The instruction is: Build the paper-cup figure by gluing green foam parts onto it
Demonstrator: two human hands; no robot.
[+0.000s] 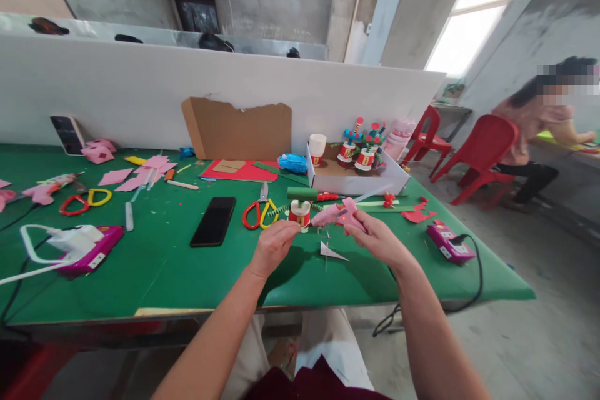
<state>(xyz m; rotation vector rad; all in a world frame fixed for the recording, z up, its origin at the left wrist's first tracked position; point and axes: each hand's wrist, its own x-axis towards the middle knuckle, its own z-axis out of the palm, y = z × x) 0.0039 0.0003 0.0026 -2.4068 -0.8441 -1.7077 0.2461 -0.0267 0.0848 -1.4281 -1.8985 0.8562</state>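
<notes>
My right hand (382, 237) is wrapped round a pink hot glue gun (337, 215), whose nozzle points left. My left hand (274, 247) is closed in a pinch just short of the nozzle; what its fingertips hold is too small to make out. Right behind them stands a red and white paper cup figure (299, 214) with green coiled paper arms and a rolled green piece (302, 194) across its top. A white paper scrap (330, 252) with a thin stick lies below the glue gun. Red and yellow scissors (260, 207) lie to the left of the figure.
A white box (360, 185) holds finished-looking cup figures and a paper cup (317, 149). A black phone (213, 221) lies on the green table. Purple power strips (450, 244) sit at both sides, with cords. A person sits near red chairs (490, 144) at right.
</notes>
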